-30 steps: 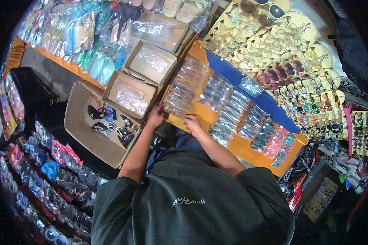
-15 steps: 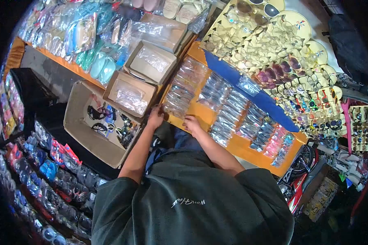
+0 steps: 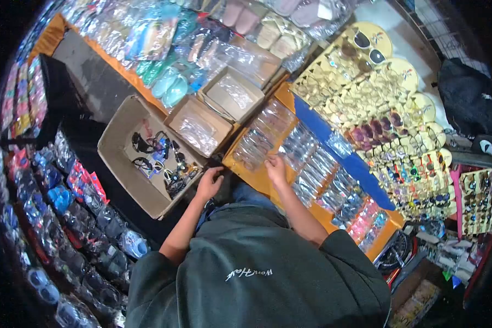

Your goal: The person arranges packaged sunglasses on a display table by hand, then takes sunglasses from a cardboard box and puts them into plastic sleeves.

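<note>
Fingertips of the right hand [image 3: 276, 170] sit close together at the near edge of the leftmost column of clear packets [image 3: 255, 143]; I cannot tell whether they pinch one or merely touch it. The left hand [image 3: 208, 185] is off to the left, just beside the table's near left corner, its fingers loosely bent and apart, with nothing visible in the grip.

Around the right hand, the orange table [image 3: 250, 173] carries several columns of packets, already laid in overlapping rows, down to the pink packets [image 3: 364, 221] toward the right. Judging by that order, most of the arranging looks done; orange surface shows between the first two columns. Whether those by the right hand need more straightening is unclear.

Left of the left hand, a large carton [image 3: 116, 150] holds loose eyewear [image 3: 158, 156], jumbled and unsorted. Farther off, a shallow box [image 3: 220, 143] holds clear plastic, and framed glasses fill the cream display boards [image 3: 404, 74] far right.
</note>
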Motion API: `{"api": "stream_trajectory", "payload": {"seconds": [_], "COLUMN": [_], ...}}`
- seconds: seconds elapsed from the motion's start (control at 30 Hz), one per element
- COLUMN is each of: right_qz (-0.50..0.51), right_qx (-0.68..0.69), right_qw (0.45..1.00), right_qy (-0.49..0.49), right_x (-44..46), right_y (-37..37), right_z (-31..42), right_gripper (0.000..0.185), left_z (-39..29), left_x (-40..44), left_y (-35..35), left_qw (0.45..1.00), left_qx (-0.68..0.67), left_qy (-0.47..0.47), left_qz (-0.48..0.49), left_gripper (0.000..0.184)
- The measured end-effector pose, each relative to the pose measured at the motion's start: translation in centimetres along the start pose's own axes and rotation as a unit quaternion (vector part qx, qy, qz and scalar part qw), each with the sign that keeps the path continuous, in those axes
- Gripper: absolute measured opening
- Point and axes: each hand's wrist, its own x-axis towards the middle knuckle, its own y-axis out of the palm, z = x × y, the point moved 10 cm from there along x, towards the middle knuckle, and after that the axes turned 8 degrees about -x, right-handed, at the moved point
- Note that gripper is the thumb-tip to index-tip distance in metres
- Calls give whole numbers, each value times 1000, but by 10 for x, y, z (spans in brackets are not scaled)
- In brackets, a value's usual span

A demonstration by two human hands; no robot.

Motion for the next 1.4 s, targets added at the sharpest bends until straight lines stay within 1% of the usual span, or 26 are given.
{"api": "stream_trajectory", "payload": {"seconds": [0.03, 0.1, 0.13, 0.17, 0.23, 0.27, 0.33, 0.37, 0.43, 0.47, 0.53, 0.57, 0.6, 0.63, 0.67, 0.7, 0.77, 0.8, 0.97, 1.03, 1.1, 1.2, 1.27, 1.3, 1.37, 1.4], "right_qz": [6, -10, -22, -18, -60, -59, -87, -87, -196, -195, -187, -185, -154, -123, -129, -125, -131, -122, -139, -142, -179, -169, -171, -167, -182, -190], "right_qx": [-2, -48, -35, -35, -94, -93, -148, -147, -317, -316, -445, -445, -482, -519, -554, -555, -617, -628, -615, -611, -568, -560, -558, -558, -549, -542], "right_qw": [1000, 994, 986, 985, 959, 957, 924, 922, 821, 819, 767, 766, 763, 757, 745, 743, 712, 706, 704, 699, 711, 724, 722, 719, 719, 719], "right_qy": [-10, -102, -161, -170, -260, -267, -342, -347, -433, -437, -422, -426, -402, -378, -349, -353, -309, -306, -326, -343, -373, -366, -372, -379, -385, -391], "right_x": [7, 21, 29, 42, 62, 69, 69, 84, 92, 101, 119, 124, 135, 145, 153, 162, 190, 197, 199, 191, 175, 159, 153, 149, 136, 127], "right_y": [-3, -12, -16, -17, -25, -28, -32, -29, -21, -17, 5, 9, 18, 28, 32, 38, 46, 49, 48, 47, 37, 25, 18, 16, 5, 1], "right_z": [18, 72, 102, 125, 190, 222, 298, 314, 357, 368, 383, 390, 389, 387, 387, 388, 374, 370, 367, 371, 386, 398, 405, 409, 417, 421], "right_gripper": [33, 28, 24, 24, 20, 20, 21, 21, 22, 22, 27, 27, 24, 21, 15, 15, 35, 30, 20, 21, 18, 16, 17, 22, 23, 23], "left_z": [-7, -9, -13, -11, -14, -11, -4, -6, 4, 7, -3, -5, -9, -9, -7, -5, -1, -4, -7, -3, 2, 9, 12, 5, -7, -15], "left_x": [-9, -25, -33, -40, -53, -59, -70, -75, -81, -85, -94, -97, -99, -101, -104, -107, -112, -113, -117, -116, -112, -107, -100, -99, -94, -91], "left_y": [-9, -32, -44, -56, -79, -89, -106, -113, -126, -128, -133, -134, -134, -133, -133, -132, -128, -126, -122, -122, -124, -127, -133, -136, -141, -145], "left_qw": [1000, 998, 997, 995, 986, 981, 970, 965, 959, 955, 949, 943, 938, 937, 934, 932, 924, 926, 923, 924, 927, 931, 936, 937, 939, 938], "left_qx": [-2, -33, -42, -40, -94, -108, -127, -144, -129, -145, -145, -142, -155, -157, -150, -143, -162, -146, -142, -144, -136, -138, -130, -131, -149, -159], "left_qy": [4, -22, -5, -14, -13, -32, -67, -57, -32, -29, -43, -59, -34, -35, -51, -68, -74, -73, -79, -79, -73, -53, -39, -33, -24, -2], "left_qz": [-11, -45, -71, -89, -138, -157, -195, -212, -252, -258, -278, -294, -307, -312, -319, -327, -338, -339, -348, -344, -342, -334, -323, -321, -310, -309], "left_gripper": [38, 38, 38, 37, 36, 35, 34, 35, 36, 37, 36, 35, 33, 33, 33, 33, 33, 34, 35, 35, 35, 34, 32, 32, 31, 30]}}
